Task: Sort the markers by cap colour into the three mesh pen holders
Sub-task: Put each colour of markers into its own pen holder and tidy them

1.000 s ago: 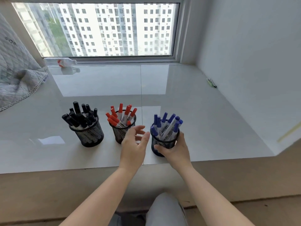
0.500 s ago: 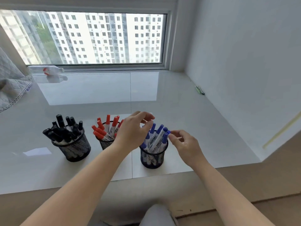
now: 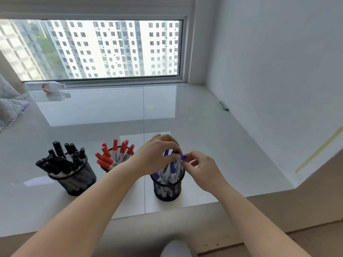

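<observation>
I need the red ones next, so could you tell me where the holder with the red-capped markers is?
In the head view, the red-marker holder stands on the white ledge, middle of three, just beyond the left hand.

The person is showing two bare forearms, with no sleeves reaching the wrists. The left hand [image 3: 157, 156] and the right hand [image 3: 202, 170] are wearing no gloves, rings, watch or bracelet. At the bottom edge, a knee [image 3: 176, 249] is showing in light grey fabric.
</observation>
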